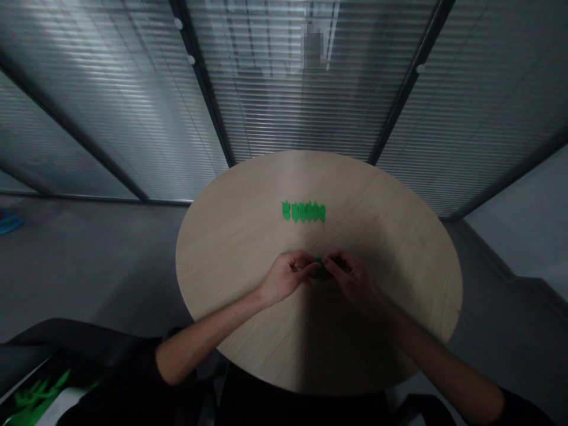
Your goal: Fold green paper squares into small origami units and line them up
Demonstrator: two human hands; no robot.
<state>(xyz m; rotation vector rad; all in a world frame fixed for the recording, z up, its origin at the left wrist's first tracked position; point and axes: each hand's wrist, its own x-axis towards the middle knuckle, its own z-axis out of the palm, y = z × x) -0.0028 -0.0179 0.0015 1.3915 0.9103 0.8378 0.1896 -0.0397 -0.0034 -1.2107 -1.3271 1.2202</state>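
My left hand (288, 275) and my right hand (350, 278) meet over the middle of a round pale wooden table (248, 236). Both pinch a small green folded paper piece (320, 269), which is mostly hidden by the fingers. Beyond the hands, a row of several folded green paper pieces (304, 211) lies side by side on the table.
Glass walls with closed blinds (288, 89) stand behind the table. Grey floor surrounds it. Some green paper shapes (35, 396) lie at the lower left, beside my dark clothing. A blue object (9, 223) shows at the far left edge.
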